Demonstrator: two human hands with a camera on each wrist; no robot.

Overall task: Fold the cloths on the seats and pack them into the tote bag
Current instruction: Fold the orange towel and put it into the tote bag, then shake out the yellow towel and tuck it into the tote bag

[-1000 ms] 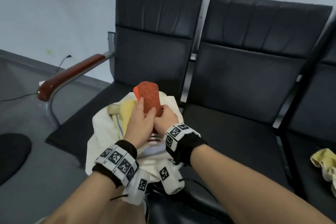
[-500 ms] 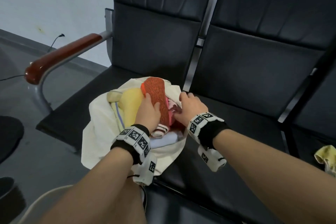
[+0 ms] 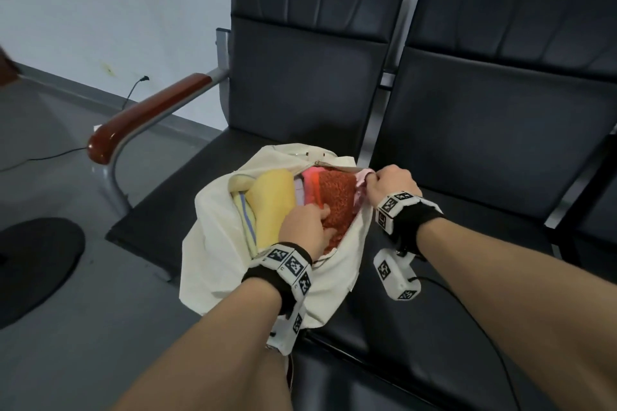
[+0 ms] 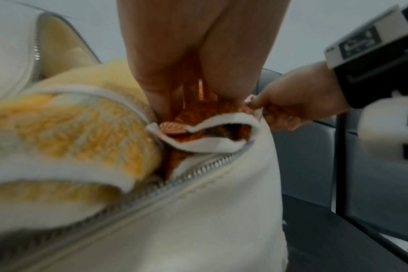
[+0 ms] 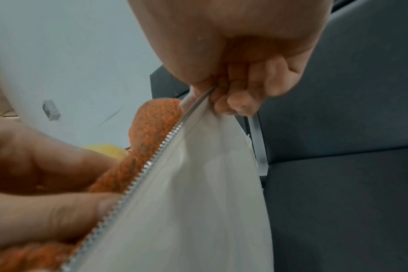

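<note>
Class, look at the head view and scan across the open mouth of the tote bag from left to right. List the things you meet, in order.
Tote bag's left wall → yellow cloth → pink cloth → orange-red cloth → right hand gripping the bag's right rim.

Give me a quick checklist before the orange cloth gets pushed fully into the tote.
1. Tote mouth open: ok, unzipped, right hand pinches its rim and pulls it wide.
2. Left hand on the orange cloth: ok, fingers press it inside the zipper line.
3. Orange cloth below the rim: not ok, its top sticks up above the zipper in the right wrist view.
4. Yellow cloth packed: ok, beside the orange one.
5. Room at the bottom: cannot tell, hidden.
6. Tote steady on the seat: ok.
</note>
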